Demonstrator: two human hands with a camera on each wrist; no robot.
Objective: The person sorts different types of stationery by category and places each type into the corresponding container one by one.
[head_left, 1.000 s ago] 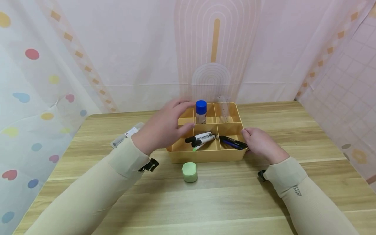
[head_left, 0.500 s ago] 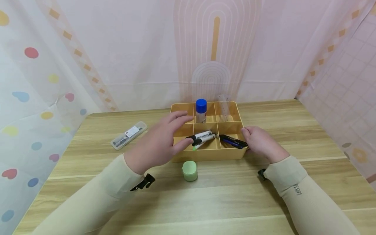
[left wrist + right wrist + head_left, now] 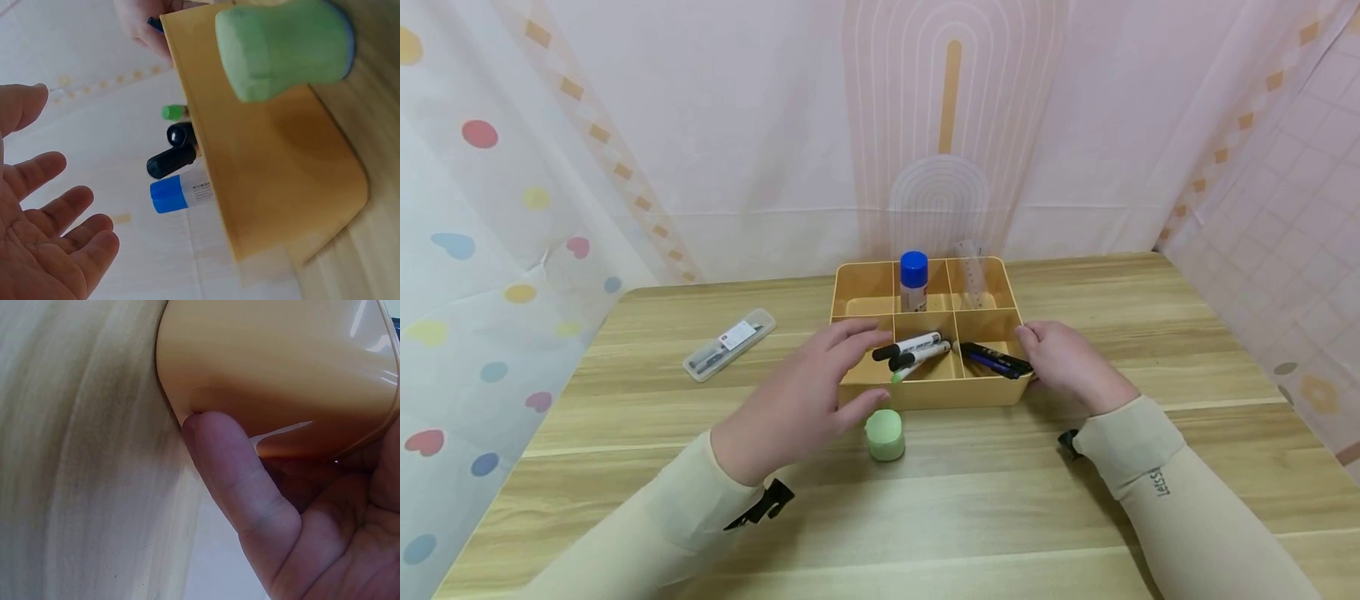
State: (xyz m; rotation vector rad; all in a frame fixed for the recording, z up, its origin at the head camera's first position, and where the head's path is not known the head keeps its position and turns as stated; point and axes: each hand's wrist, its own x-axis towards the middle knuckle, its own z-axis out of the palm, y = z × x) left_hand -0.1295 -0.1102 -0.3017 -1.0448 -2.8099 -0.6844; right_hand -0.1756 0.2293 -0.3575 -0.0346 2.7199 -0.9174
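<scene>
My left hand [image 3: 797,404] hovers over the table with fingers spread and slightly bent, holding nothing. Beside its thumb stands a small light-green rounded block [image 3: 885,436], large in the left wrist view [image 3: 281,50]. A yellow divided organizer tray [image 3: 932,395] sits just behind the block. My right hand [image 3: 1071,367] grips the tray's right side, thumb at the rim; in the right wrist view a finger [image 3: 231,469] presses its outer wall [image 3: 269,369]. White markers with black caps [image 3: 917,343] lie in the front middle compartment, beside dark pens [image 3: 996,362] in the front right one.
A blue-capped glue stick [image 3: 913,279] stands in the tray's back middle compartment. In the back right one leans a clear ruler [image 3: 973,275]. A clear plastic case [image 3: 730,346] with a white label lies left on the wooden table [image 3: 940,525]. Patterned cloth hangs behind.
My left hand has moved back from above the tray's left side, down and toward me, to beside the green block. The right hand keeps its grip, and the tray stays in place.
</scene>
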